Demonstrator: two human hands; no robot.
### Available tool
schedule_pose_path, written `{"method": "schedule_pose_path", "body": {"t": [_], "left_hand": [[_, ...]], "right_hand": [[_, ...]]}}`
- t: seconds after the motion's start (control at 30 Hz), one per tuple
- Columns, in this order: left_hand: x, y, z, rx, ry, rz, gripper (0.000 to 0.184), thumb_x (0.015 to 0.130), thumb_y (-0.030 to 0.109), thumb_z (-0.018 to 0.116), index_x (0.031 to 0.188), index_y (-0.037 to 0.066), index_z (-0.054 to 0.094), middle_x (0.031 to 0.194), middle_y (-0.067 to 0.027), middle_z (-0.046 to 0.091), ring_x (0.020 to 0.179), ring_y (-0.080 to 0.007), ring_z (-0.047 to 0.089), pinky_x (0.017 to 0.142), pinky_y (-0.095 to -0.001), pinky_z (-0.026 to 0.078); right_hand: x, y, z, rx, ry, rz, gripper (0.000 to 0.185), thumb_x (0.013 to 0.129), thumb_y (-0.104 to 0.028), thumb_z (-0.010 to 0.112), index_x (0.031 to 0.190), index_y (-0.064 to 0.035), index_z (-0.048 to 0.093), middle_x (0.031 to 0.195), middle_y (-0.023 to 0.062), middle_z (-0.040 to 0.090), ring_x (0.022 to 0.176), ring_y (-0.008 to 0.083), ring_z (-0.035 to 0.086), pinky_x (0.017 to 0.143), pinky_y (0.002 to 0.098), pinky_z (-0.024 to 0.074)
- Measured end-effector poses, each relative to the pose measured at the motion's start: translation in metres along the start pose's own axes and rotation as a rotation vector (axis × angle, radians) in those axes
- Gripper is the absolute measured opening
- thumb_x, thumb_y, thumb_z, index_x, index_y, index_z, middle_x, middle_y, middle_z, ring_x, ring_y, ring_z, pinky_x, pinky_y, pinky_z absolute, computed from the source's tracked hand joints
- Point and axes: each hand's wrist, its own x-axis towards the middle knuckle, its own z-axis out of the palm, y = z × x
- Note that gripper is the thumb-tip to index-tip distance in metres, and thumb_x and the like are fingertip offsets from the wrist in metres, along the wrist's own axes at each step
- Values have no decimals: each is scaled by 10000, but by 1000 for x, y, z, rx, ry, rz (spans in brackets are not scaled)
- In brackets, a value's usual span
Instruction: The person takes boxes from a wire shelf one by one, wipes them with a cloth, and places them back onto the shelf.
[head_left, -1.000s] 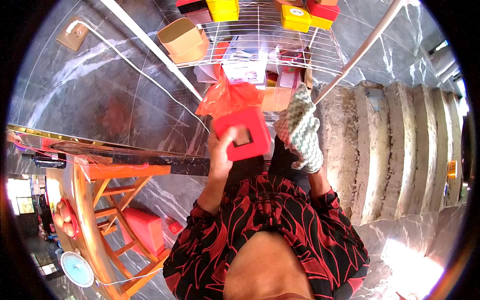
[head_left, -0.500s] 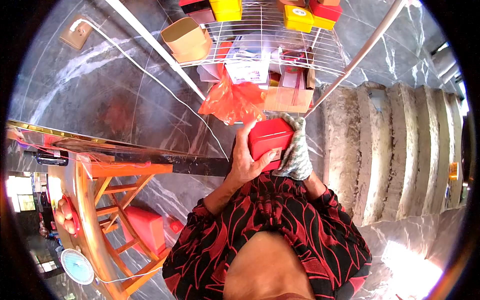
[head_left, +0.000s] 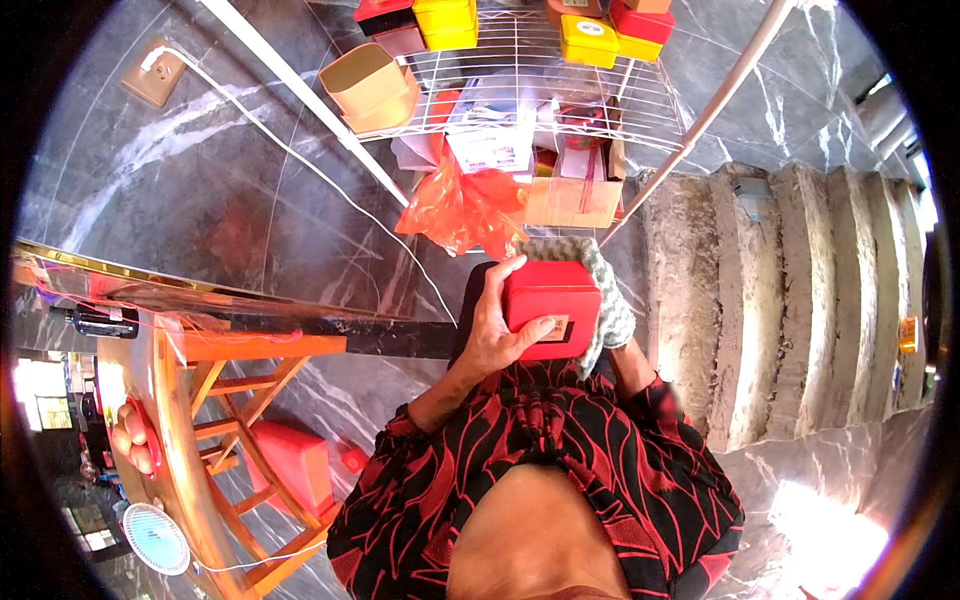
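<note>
In front of my body I hold a red box (head_left: 550,290) with rounded corners and a small pale label on its near side. My left hand (head_left: 490,330) grips its left side, with the thumb across the label. A grey-green and white checked cloth (head_left: 612,305) lies along the box's right side and behind its far edge. My right hand (head_left: 628,362) is mostly covered by this cloth and presses it against the box; its fingers are hidden.
Ahead stands a white wire rack (head_left: 520,60) bearing yellow and red boxes and a tan container (head_left: 368,85). A red plastic bag (head_left: 460,205) hangs at its front. Concrete steps (head_left: 735,310) rise at right; a wooden stool (head_left: 250,345) stands at left.
The red box has come slightly nearer and turned, showing more of its top and label. The cloth has shifted from its right front to its far and right sides.
</note>
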Motion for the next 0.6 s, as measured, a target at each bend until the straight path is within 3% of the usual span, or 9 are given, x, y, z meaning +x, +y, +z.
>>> {"method": "schedule_pose_path", "body": {"t": [0.2, 0.27, 0.37, 0.47, 0.53, 0.6], "left_hand": [[-3, -8, -1, -6, 90, -94, 667, 775, 216, 712, 1297, 37, 338, 1154, -134, 510, 1053, -202, 519, 919, -341, 420], [-3, -12, 4, -30, 130, -89, 660, 774, 209, 710, 1295, 33, 345, 1151, -129, 511, 1053, -198, 518, 918, -337, 420], [-1, -11, 5, -40, 215, -81, 645, 770, 189, 705, 1289, 28, 359, 1147, -121, 511, 1051, -189, 515, 916, -329, 421], [3, 0, 4, -81, 273, -106, 623, 767, 159, 696, 1283, 25, 374, 1144, -110, 506, 1042, -183, 514, 913, -323, 422], [5, 4, 3, -223, 339, -124, 609, 769, 165, 694, 1274, 21, 385, 1144, -109, 502, 1036, -184, 517, 913, -321, 421], [4, -4, -1, -166, 310, -125, 623, 780, 161, 679, 1292, 22, 351, 1161, -116, 486, 1038, -190, 518, 914, -323, 421]], "right_hand": [[-13, 37, 1, -417, -102, 12, 477, 884, -217, 493, 1275, 23, 362, 1256, 168, 437, 1141, 289, 438, 976, 393, 330], [-9, 25, 1, -406, -118, 18, 428, 917, -209, 456, 1268, 19, 371, 1252, 164, 441, 1135, 289, 441, 967, 394, 338], [4, -17, 1, 39, -114, 59, 501, 821, -142, 488, 1278, 21, 364, 1219, 194, 453, 1107, 324, 458, 966, 404, 335], [8, -38, 8, -79, -20, -3, 498, 821, -98, 443, 1290, 38, 344, 1196, 214, 459, 1105, 316, 465, 962, 376, 348], [23, -60, 5, -245, -83, 146, 482, 823, -78, 427, 1283, 43, 350, 1192, 209, 454, 1111, 313, 452, 965, 365, 342], [7, -30, 16, -238, -77, 153, 432, 829, -68, 413, 1246, 43, 381, 1191, 204, 447, 1104, 304, 445, 962, 349, 338]]}}
